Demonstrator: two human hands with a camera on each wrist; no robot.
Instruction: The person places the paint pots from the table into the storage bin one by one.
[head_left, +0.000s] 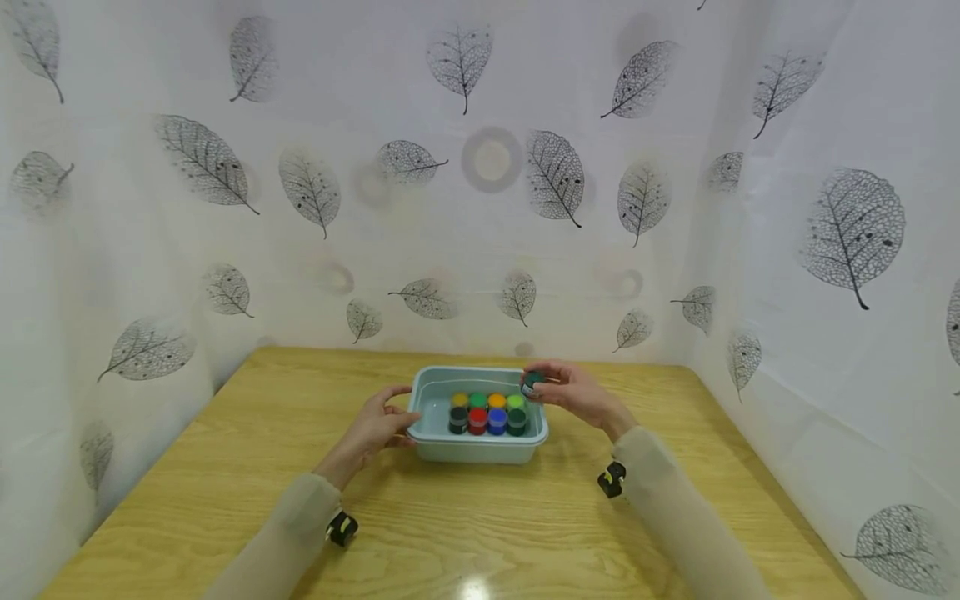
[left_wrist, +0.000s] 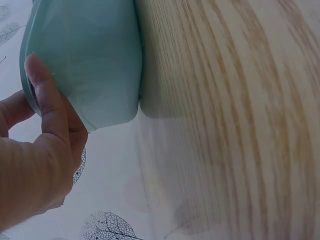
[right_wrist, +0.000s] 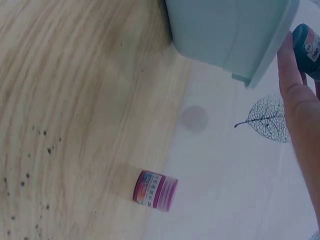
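Observation:
A pale blue-green plastic bin [head_left: 480, 452] stands on the table with several small paint jars in two rows inside. The near row runs black [head_left: 458, 420], red [head_left: 477, 421], blue [head_left: 497, 421] and dark green [head_left: 516, 422]. My left hand [head_left: 380, 423] grips the bin's left rim, fingers against the outer wall in the left wrist view. Over the bin's far right corner, my right hand [head_left: 573, 393] pinches a teal paint jar [right_wrist: 306, 47] with a printed label. This jar [head_left: 531, 383] is held at rim height.
A magenta paint jar [right_wrist: 155, 190] stands on the wooden table [right_wrist: 75, 125], to the right of the bin; my right hand hides it in the head view. A white curtain with leaf prints [head_left: 480, 233] hangs behind the table and along both sides.

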